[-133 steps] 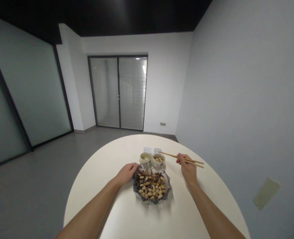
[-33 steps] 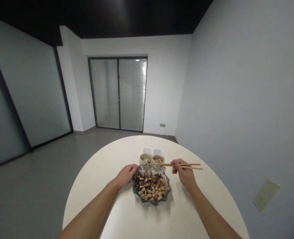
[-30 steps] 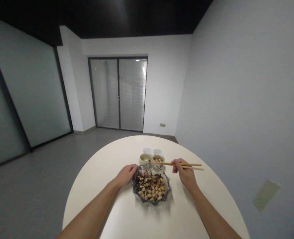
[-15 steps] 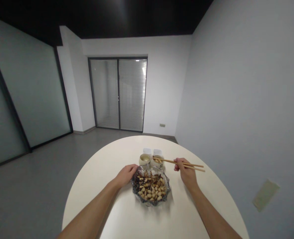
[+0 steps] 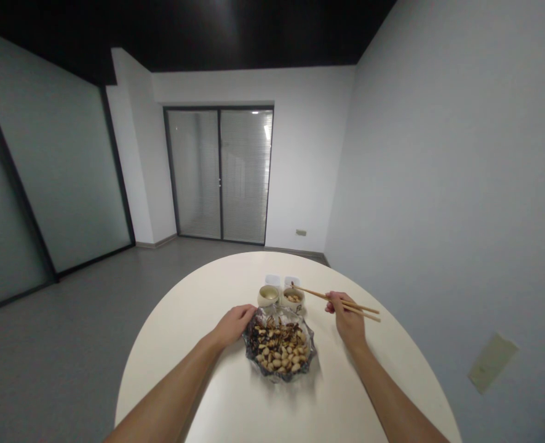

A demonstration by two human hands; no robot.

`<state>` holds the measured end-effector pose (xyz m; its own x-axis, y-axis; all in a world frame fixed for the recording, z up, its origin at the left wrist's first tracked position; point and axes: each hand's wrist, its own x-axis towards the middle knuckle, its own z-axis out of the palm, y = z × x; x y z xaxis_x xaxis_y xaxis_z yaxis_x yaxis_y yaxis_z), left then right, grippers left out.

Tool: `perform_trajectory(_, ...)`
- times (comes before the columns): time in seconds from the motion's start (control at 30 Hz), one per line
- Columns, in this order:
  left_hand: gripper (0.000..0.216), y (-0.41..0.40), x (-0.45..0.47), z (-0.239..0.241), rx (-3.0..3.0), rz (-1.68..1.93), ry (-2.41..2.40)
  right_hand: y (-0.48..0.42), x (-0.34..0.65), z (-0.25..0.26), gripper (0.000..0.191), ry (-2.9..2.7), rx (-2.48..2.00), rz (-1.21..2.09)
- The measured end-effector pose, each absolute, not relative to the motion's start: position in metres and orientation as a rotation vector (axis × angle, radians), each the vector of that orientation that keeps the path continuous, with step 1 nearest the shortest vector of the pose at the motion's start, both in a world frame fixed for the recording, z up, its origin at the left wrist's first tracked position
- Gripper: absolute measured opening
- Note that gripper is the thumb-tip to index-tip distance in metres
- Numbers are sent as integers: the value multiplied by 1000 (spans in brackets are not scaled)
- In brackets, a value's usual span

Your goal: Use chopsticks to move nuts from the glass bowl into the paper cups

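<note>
My right hand (image 5: 347,318) is closed around a pair of wooden chopsticks (image 5: 316,293). Their tips are over the far edge of the right small cup (image 5: 299,306), with a small dark piece at them, too small to name. Pale nuts (image 5: 293,298) lie inside that cup. My left hand (image 5: 234,324) grips the left rim of a scalloped clear glass bowl (image 5: 310,337), its fingertips partly hidden. The bowl holds pistachio-like nuts (image 5: 285,358) towards me and dark, seed-like pieces (image 5: 264,335) behind and left.
Another small cup (image 5: 267,298) stands beside the right one, just behind the bowl; its inside looks pale. Two small white pieces (image 5: 272,280) lie behind the cups. Everything rests on a round cream table (image 5: 217,277), with a wall (image 5: 438,184) close to the right.
The chopstick tips have risen from the right cup's left side to its far edge, and the right hand has shifted slightly right. The left hand and bowl stay put.
</note>
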<state>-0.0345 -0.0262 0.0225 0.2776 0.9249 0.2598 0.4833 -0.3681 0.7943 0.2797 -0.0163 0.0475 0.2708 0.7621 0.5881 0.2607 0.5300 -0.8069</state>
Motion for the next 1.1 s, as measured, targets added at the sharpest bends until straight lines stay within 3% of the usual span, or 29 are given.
perform_trajectory(0.77,53,-28,-35,24,1978,983,1266,-12,281,44,39,-1278,-1015,432)
perform_trajectory(1.1,52,-29,-34,27,1981,976,1276,-37,260,59,49,-1472,-989,530)
